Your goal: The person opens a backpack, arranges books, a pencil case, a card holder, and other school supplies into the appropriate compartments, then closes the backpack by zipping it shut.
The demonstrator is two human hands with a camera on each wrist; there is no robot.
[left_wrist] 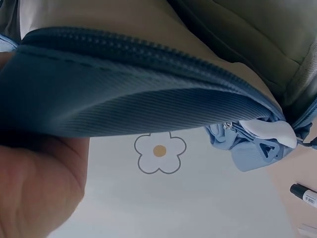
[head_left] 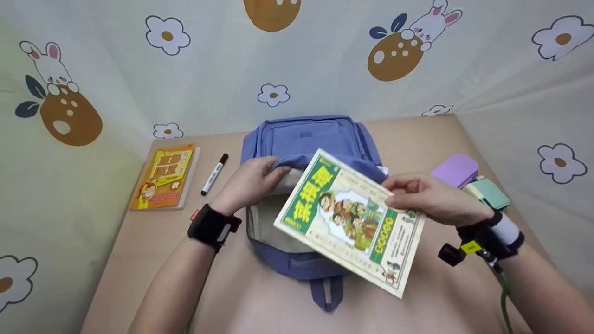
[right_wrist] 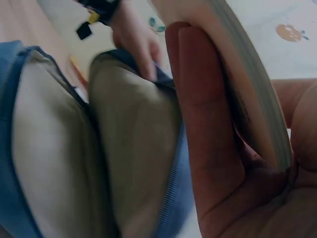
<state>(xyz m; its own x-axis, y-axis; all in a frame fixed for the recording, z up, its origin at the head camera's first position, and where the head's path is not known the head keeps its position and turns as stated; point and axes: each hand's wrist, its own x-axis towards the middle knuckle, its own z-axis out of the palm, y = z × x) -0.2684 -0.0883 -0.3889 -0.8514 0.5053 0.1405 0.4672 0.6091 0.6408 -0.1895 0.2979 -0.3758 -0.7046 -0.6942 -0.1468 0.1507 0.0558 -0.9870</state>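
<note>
A blue backpack (head_left: 301,134) lies on the table with its main compartment unzipped and the pale lining showing. My left hand (head_left: 253,181) pinches the zippered edge of its front flap and holds it up; the left wrist view shows the thumb under the blue fabric (left_wrist: 148,109). In my right hand (head_left: 422,197) is a green-and-cream book (head_left: 348,222), gripped by its right edge between thumb and fingers. The book is tilted over the bag's opening and covers part of it. In the right wrist view the book's page edges (right_wrist: 252,74) show between the fingers and thumb.
On the left of the table lie an orange-yellow book (head_left: 164,176) and a black-capped white marker (head_left: 214,174). A purple case (head_left: 455,170) and a mint-green item (head_left: 488,192) sit at the right, beyond my right wrist. A patterned curtain (head_left: 222,69) stands behind the table.
</note>
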